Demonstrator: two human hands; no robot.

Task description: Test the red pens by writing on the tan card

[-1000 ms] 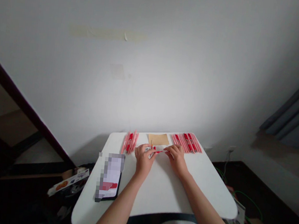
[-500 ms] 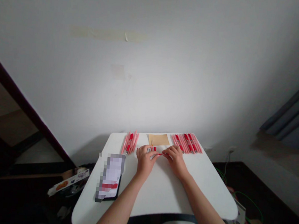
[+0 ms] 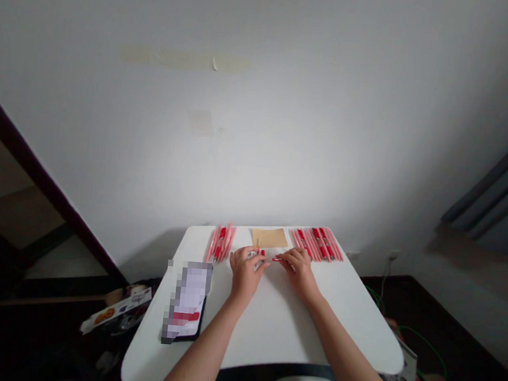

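Observation:
My left hand (image 3: 245,271) and my right hand (image 3: 299,268) rest on the white table (image 3: 278,323), fingertips close together near its far edge. My right hand pinches a thin red pen part (image 3: 276,259) that points left toward my left hand. My left hand's fingers are curled around a small pale piece I cannot make out. A small red piece (image 3: 262,252) lies just beyond my left fingers. A bundle of pink pens (image 3: 220,242) lies far left, a row of pink and red pens (image 3: 317,242) far right.
A tan paper square (image 3: 269,237) lies at the table's far edge between the pen groups. A phone (image 3: 187,303) with a lit screen sits at the front left. A white wall stands behind the table. Boxes and cables lie on the dark floor either side.
My hands drew slightly together half a second ago and have eased apart again. The red part in my right hand now shows a small gap from my left fingers.

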